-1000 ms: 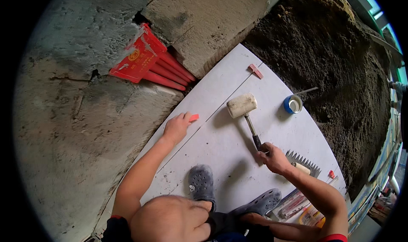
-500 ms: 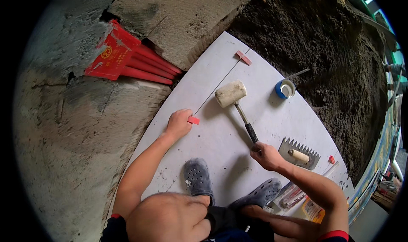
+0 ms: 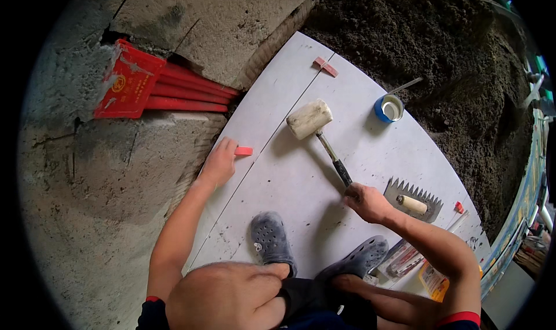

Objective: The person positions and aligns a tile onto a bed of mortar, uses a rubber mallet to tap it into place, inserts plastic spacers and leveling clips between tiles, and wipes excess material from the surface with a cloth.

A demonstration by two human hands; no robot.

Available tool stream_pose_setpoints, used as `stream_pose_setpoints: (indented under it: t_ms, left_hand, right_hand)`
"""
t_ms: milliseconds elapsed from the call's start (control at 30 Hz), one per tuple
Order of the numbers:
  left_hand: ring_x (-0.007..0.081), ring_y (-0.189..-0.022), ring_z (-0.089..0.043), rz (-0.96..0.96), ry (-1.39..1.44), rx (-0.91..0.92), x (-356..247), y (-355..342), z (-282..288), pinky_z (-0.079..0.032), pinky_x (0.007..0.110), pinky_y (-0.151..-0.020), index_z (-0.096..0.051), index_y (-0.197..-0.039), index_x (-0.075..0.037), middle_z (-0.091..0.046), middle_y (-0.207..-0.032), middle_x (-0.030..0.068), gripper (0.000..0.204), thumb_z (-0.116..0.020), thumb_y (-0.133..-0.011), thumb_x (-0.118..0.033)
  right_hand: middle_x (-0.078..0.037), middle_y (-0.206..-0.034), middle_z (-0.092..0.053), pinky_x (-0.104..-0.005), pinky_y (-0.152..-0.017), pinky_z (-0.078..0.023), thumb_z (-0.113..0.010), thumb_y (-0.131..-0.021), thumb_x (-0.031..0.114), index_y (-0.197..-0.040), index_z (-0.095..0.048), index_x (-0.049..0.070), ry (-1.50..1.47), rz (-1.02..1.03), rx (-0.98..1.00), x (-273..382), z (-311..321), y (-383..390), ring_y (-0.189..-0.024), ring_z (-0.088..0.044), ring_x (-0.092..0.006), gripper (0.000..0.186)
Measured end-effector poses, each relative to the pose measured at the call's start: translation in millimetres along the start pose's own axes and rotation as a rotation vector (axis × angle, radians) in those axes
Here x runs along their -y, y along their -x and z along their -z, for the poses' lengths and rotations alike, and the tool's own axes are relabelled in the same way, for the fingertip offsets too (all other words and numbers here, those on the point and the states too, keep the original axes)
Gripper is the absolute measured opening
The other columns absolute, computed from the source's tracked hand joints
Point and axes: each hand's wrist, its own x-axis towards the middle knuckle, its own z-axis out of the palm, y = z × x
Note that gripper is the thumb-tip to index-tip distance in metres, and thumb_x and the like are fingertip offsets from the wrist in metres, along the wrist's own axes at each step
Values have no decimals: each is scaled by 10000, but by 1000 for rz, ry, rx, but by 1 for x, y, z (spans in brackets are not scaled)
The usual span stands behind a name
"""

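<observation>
head view, downward: mallet work over two pale floor slabs. the left hand [image 3: 219, 162] gripped a short red block [image 3: 244, 151] between its fingers above the narrower left slab [image 3: 278, 90]; the block pointed toward the seam [image 3: 253, 164] without reaching it, and whether it touched the slab could not be told. the right hand [image 3: 368, 204] was closed around the handle of the mallet [image 3: 310, 119], whose pale head hung just right of the seam, its offset shadow suggesting that it was clear of the floor. a second red piece [image 3: 326, 66] lay across the seam's far end.

principal hazards, as judged: a loosened right grip could let the heavy head drop and chip a slab edge; a swing toward the left hand could strike its fingers; grit on the slabs could scratch their faces under pressure. a wide backswing could also catch the notched trowel [image 3: 412, 201], which lay teeth outward beside the right hand, or knock the round blue object [image 3: 388, 108] near the soil [image 3: 417, 35].
</observation>
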Motion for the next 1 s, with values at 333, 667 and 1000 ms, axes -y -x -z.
stream_pose_setpoints:
  t_ms: [333,667,1000]
  left_hand:
    - [300,-1004,-610,-366,-324,-265,-14,-14,5,-536,410,-779,-668,-964,-116,-615,-1024,71,251,-680,-735,-14]
    - [408,-1027,-618,-91,45,85,-21,-10,8,-533,482,-837,-558,-1213,-55,-556,-1192,190,370,-701,-909,-210]
    - [393,-960,-682,211,-237,337,-55,-30,3,-535,486,-862,-647,-1036,36,-671,-1043,238,680,-547,-950,-632]
  right_hand:
    - [-220,-928,-708,-460,-832,-537,-629,-944,253,-1061,-653,12,-19,19,-52,-1,0,-2,-905,-685,-406,269]
    - [-216,-966,-690,-437,-790,-540,-633,-945,146,-1066,-645,1,-124,212,-510,-6,24,-24,-875,-678,-399,189]
    - [-262,-1559,-318,-538,-1230,-172,-534,-978,434,-1569,-276,24,684,189,-524,-50,46,-75,-1445,-285,-460,764]
